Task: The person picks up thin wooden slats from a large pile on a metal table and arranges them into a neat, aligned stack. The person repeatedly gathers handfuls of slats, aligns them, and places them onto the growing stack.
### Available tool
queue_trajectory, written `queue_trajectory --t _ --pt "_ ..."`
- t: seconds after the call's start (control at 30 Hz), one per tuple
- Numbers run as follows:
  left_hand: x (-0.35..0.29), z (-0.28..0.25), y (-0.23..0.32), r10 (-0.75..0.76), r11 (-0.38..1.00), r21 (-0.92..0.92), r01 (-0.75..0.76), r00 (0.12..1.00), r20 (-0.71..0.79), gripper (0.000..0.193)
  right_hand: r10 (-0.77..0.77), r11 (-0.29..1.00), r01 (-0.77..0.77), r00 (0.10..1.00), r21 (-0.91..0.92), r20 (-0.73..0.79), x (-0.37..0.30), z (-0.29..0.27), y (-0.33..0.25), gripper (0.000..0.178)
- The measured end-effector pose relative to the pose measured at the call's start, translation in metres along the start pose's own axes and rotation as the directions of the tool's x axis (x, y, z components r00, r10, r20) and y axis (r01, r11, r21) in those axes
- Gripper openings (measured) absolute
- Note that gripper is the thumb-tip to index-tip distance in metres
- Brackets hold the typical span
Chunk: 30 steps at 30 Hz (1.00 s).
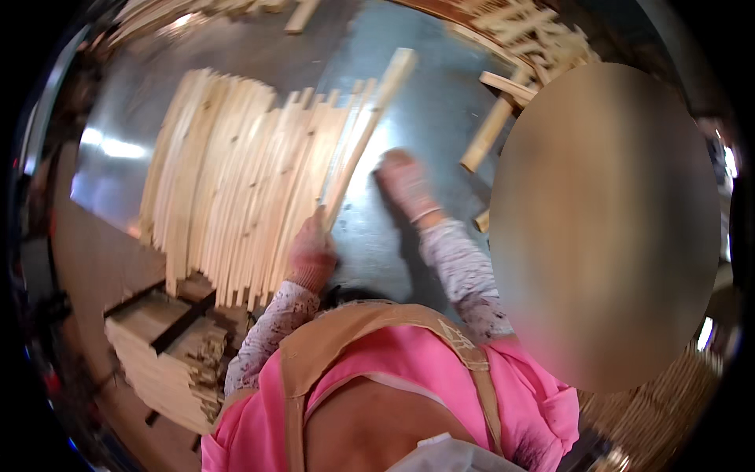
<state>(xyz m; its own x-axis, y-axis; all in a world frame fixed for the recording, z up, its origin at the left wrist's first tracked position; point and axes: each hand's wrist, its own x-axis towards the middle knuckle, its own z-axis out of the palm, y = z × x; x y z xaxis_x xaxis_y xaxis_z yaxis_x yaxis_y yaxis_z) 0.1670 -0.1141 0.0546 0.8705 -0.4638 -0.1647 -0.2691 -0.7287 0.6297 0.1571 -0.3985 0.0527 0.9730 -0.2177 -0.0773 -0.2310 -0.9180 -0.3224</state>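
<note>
My left hand (311, 253), in a knitted work glove, is closed around the near end of a pale wooden strip (368, 131). This strip slants away to the upper right, its far end standing out past the others. To its left, a broad row of wooden strips (236, 177) lies side by side with uneven ends. My right hand (407, 185), also gloved, is apart from the strip, over the metal tabletop (436, 94). Motion smears its fingers, and I cannot make out anything in them.
Loose wooden pieces (489, 132) lie to the right, below a jumbled pile of strips (523, 27). More strips (161, 22) are at the far left edge. A stack of boards (157, 370) stands beside the table at lower left. A blurred oval hides much of the right side.
</note>
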Motion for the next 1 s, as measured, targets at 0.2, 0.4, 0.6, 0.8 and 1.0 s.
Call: queue_trajectory --t 0.2,0.4,0.6,0.8,1.0 --pt "0.031 -0.070 -0.121 0.051 0.994 0.096 -0.041 0.994 -0.093 0.041 0.772 0.582 -0.808 0.515 0.089 -0.373 -0.029 -0.008 0.187 0.087" --pt "0.030 -0.209 -0.290 0.330 0.599 0.801 -0.013 0.915 -0.232 0.033 0.530 0.701 -0.465 0.847 0.541 0.042 -0.084 0.037 0.021 0.077" --pt "0.035 -0.215 -0.290 -0.101 0.796 0.534 0.283 0.933 -0.344 0.055 -0.036 0.844 -0.356 0.708 0.401 0.705 -0.108 0.040 -0.157 0.087" --pt "0.040 -0.217 -0.264 -0.006 0.668 0.660 0.343 0.890 -0.456 0.062 -0.138 0.976 0.160 0.979 0.148 -0.150 -0.026 0.007 0.012 0.036" --pt "0.122 -0.101 -0.082 0.130 0.991 -0.002 -0.137 0.946 -0.298 0.072 0.118 0.833 -0.207 0.972 -0.513 -0.201 0.052 -0.124 0.239 0.020"
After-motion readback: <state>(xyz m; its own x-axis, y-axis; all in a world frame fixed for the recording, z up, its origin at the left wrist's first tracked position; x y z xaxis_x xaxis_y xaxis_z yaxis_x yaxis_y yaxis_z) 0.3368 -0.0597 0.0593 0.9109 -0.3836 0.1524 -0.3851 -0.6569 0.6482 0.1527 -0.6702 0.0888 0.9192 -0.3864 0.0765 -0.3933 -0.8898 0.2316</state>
